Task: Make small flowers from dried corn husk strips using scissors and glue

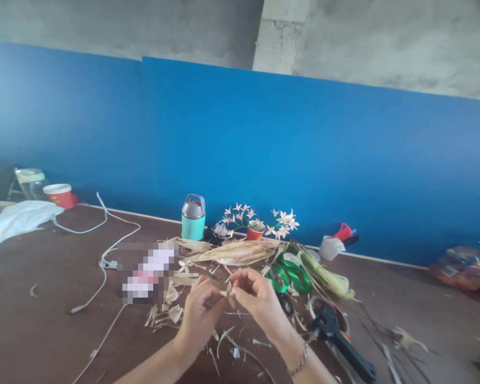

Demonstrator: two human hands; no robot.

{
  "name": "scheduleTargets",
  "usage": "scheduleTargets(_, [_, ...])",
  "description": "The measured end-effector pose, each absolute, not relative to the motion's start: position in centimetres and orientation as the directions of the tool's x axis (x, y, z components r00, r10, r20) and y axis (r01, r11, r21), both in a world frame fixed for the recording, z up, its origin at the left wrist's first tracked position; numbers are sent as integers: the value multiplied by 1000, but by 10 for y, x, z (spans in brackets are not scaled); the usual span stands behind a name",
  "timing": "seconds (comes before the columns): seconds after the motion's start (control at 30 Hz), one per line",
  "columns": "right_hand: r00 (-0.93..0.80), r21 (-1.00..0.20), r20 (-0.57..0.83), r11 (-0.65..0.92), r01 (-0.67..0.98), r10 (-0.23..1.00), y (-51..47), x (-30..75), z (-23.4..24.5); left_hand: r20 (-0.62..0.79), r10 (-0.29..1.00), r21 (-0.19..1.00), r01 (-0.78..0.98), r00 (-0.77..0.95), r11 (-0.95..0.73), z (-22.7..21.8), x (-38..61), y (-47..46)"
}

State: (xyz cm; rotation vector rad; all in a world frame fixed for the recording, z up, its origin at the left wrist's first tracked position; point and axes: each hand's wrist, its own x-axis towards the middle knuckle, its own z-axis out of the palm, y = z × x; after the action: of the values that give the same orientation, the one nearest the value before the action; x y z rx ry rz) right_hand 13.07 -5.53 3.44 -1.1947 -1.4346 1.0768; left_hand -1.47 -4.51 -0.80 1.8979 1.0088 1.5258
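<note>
You hold both hands up in front of you, over the middle of the brown surface (40, 330). Your left hand (200, 310) pinches a small pale petal piece (229, 294) between thumb and fingers, and your right hand (259, 300) pinches the same piece from the other side, so it sits between your fingertips, its narrow petals poking out. You wear a chain bracelet (300, 362) on your right wrist.

Beneath and beside your hands lie loose, curled husk scraps (175, 313). Beyond them, toward the far edge, stretches a heap of dry husks (236, 252), with a green ribbon (291, 276) and a bundle of pale green stalks (331, 276) to its right. Just right of your right forearm, a black-handled tool (350, 349) lies slanted, one end by a round container (341, 317).

Along the far edge, near the blue panel (232, 133), you have a turquoise flask (193, 227) standing upright and a red cup (255, 234) with sprays of pale flowers (285, 220) rising about it. Farther right along that edge is a crumpled white item (331, 248), too blurred to identify. Toward the left edge a white cable (122, 220) loops over the surface, near a white sheet (18, 220) and a red-and-white tub (61, 197).
</note>
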Motion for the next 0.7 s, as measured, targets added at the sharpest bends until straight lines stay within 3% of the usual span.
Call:
scheduleTargets(0.33, [-105, -993, 99, 105, 48, 990, -55, 133, 31, 540, 840, 809, 246, 49, -534, -9, -16, -46])
scheduleTargets(0.7, [-79, -996, 62, 66, 53, 995, -55, 131, 37, 472, 880, 846, 251, 52, -469, -7, -14, -46])
